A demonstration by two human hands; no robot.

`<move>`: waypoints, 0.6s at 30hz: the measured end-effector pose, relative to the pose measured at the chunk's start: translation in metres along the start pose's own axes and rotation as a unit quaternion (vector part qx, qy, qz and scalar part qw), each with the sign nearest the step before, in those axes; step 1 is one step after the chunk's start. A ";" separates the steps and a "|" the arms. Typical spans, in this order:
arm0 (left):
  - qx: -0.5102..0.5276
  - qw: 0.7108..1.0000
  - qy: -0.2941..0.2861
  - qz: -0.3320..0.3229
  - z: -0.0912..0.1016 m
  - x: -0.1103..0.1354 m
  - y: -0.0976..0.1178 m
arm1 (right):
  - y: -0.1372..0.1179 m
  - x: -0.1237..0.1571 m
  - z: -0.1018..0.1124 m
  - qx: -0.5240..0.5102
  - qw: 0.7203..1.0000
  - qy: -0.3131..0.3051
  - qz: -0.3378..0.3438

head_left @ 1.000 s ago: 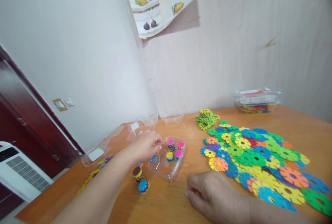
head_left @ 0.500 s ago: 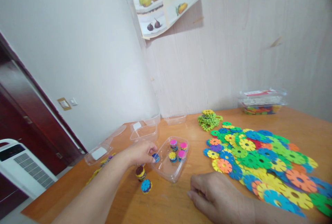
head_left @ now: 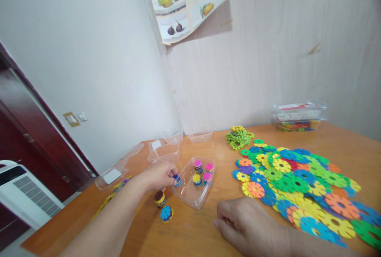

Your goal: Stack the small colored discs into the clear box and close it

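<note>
My left hand [head_left: 162, 174] reaches over the left rim of a clear plastic tray [head_left: 190, 202]. Its thumb and fingertips pinch a dark blue disc [head_left: 176, 177], tilted against a small blue stack [head_left: 178, 183] at that side of the tray. Farther right in the tray stand several short stacks of notched discs, two of them a pink-topped stack [head_left: 198, 164] and a yellow-topped stack [head_left: 197, 180]. My right hand [head_left: 245, 223] rests on the table with curled fingers; the inside of its grip is hidden. Between my arms are a brown-topped stack [head_left: 160, 197] and a blue-topped stack [head_left: 166, 213].
A wide pile of colourful notched discs [head_left: 297, 185] spreads over the right side of the wooden table [head_left: 205, 231]. Behind stand a green interlocked cluster [head_left: 239, 138] and a lidded clear box [head_left: 299, 117]. More clear containers [head_left: 163, 152] lie at back left.
The blue disc at my left fingertips is now tilted up, with more of the stack's side showing. My right hand stays in place. The whole view has shifted slightly.
</note>
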State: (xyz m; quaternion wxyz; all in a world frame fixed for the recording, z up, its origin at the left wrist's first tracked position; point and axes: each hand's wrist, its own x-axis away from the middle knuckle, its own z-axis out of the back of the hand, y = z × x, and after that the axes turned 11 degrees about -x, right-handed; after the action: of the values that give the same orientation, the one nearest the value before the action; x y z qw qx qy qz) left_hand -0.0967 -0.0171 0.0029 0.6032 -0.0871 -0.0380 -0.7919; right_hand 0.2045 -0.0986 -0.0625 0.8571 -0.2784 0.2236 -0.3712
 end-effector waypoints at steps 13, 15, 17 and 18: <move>-0.082 0.987 0.124 -0.060 0.040 0.004 0.050 | 0.001 0.000 -0.001 0.005 1.000 0.002 0.001; -0.101 0.986 0.106 -0.074 0.035 0.001 0.062 | 0.002 0.000 -0.001 0.006 1.000 0.006 0.006; -0.122 0.985 0.092 -0.078 0.030 -0.003 0.071 | 0.003 0.000 -0.003 0.008 1.000 0.009 0.010; -0.132 0.984 0.089 -0.078 0.028 -0.004 0.074 | 0.004 0.000 -0.004 0.009 1.000 0.010 0.012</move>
State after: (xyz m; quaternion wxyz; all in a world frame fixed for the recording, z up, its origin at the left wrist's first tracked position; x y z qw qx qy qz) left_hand -0.0217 -0.0284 0.0261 0.5236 -0.0921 0.1134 -0.8393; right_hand 0.2045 -0.0973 -0.0677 0.8616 -0.2642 0.2323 -0.3659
